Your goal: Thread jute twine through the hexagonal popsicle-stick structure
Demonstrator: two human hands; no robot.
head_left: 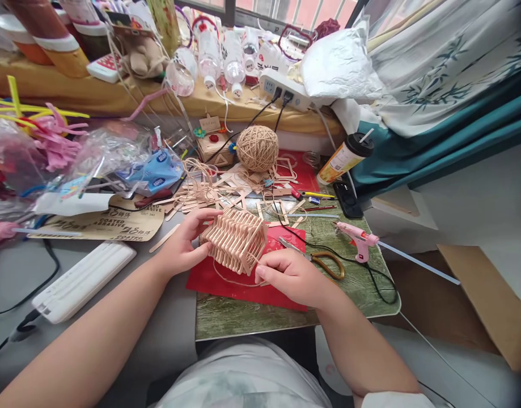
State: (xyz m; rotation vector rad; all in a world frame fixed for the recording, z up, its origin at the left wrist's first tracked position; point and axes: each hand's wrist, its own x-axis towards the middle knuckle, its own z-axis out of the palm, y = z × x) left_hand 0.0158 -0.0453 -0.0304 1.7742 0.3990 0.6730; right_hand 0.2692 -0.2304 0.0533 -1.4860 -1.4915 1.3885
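A small box-like frame of stacked wooden craft sticks (237, 241) is tilted above red paper (243, 292). My left hand (187, 243) grips its left side, thumb in front and fingers behind. At its lower right corner, my right hand (288, 275) pinches a thin strand of twine (232, 281), which loops down under the frame. Scissors with brown handles (330, 263) lie right beside my right hand. Behind the frame rests a big ball of twine (257, 148), among loose craft sticks (200, 195).
To the right, a pink glue gun (358, 239) with a long glue stick lies near the mat's edge. A drink cup (345, 158) and a black phone (347, 199) stand behind it. A white power strip (84, 281) and sandpaper (132, 220) lie on the left.
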